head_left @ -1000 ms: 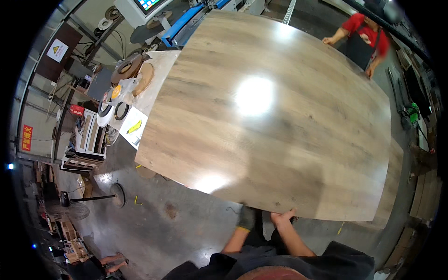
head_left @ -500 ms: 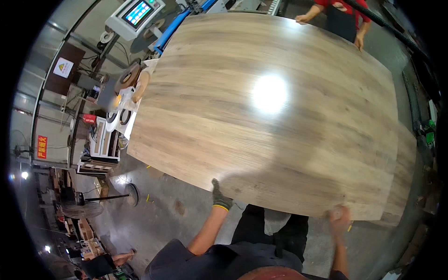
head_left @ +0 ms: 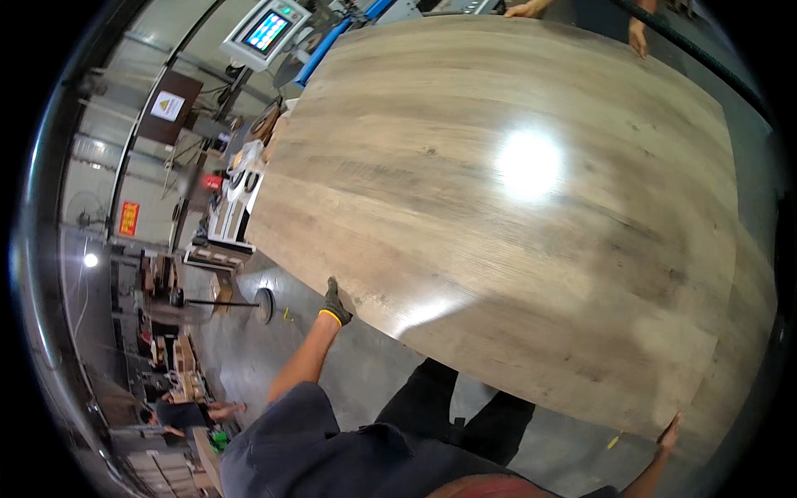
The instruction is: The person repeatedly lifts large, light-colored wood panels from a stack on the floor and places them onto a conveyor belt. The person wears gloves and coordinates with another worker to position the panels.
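Observation:
A large wood-grain board (head_left: 398,183) fills the middle of the view, its glossy top reflecting a bright light. My left hand (head_left: 335,304), in a dark glove with a yellow cuff, grips its near edge toward the left, thumb on top and fingers hidden underneath. Bare, my right hand (head_left: 670,433) holds the same edge near the right corner; part of it is out of sight. Beyond the board's right side, a second wood-grain sheet (head_left: 751,307) shows from below. At the far edge, another person's hands (head_left: 529,9) touch the board.
A control panel with a lit screen (head_left: 264,31) stands at the far left, beside a blue machine rail (head_left: 322,51). Left of the board are a cluttered side table (head_left: 232,199) and a standing fan's round base (head_left: 264,305). Another person (head_left: 195,413) is at the lower left.
My left hand has shifted left along the near edge. The right hand, blurred before, has moved right to the corner. The whole view has turned somewhat, with the board's right side lower.

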`<state>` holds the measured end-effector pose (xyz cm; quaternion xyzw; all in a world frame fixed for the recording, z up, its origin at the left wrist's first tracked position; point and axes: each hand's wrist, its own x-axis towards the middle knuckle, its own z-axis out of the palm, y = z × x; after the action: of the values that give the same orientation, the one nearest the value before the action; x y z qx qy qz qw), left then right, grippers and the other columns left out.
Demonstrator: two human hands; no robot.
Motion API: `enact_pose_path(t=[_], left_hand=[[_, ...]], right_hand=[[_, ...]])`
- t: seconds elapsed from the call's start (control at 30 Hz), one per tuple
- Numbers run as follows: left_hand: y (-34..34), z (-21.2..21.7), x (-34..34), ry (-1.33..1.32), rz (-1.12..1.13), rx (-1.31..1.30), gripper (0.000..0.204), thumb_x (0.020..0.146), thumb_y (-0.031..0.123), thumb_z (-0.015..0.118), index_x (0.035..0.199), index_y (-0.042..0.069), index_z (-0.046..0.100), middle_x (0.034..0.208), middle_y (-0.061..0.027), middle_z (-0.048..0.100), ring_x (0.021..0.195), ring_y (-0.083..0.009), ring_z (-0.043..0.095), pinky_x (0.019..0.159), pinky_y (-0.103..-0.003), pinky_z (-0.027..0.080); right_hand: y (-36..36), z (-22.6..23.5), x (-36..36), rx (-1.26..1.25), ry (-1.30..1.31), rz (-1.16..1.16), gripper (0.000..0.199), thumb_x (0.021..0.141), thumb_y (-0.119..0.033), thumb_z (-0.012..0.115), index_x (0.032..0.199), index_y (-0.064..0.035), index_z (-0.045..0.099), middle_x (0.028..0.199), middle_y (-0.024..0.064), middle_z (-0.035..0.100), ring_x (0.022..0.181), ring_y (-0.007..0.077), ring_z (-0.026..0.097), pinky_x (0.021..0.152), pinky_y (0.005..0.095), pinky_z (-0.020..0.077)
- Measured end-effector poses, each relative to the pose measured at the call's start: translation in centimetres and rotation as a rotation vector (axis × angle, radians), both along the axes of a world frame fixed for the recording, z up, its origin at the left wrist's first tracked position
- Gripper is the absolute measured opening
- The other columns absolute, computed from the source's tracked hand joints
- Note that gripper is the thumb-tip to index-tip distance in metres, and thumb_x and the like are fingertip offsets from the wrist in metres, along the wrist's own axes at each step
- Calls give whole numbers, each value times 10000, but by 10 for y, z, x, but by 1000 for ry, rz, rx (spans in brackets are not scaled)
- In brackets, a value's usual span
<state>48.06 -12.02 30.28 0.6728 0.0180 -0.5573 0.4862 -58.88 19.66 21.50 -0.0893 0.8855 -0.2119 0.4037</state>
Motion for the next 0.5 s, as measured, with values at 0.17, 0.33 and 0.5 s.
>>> enact_pose_path(t=[0.17,0.33,0.5], left_hand=[[14,-5,-24,33,-16,28,752,692,702,603,1201,152,536,1191,-21,578,1032,-239,537,887,-373,445],[7,2,2,14,-98,24,838,743,666,576,1339,96,426,1323,-73,493,1191,-267,437,1008,-382,339],[-9,13,-16,24,-54,-26,792,793,624,548,1352,82,407,1352,-91,460,1211,-272,425,1023,-376,321]], right_hand=[[8,41,-3,-85,124,-25,910,791,-740,401,1415,-83,313,1397,138,397,1245,317,417,980,417,372],[22,122,37,50,-71,-227,823,865,-645,402,1398,-24,319,1410,193,345,1276,308,363,1005,393,331],[81,176,46,-271,-61,-40,408,929,-346,506,1233,-75,525,1097,89,570,959,161,523,785,328,429]])
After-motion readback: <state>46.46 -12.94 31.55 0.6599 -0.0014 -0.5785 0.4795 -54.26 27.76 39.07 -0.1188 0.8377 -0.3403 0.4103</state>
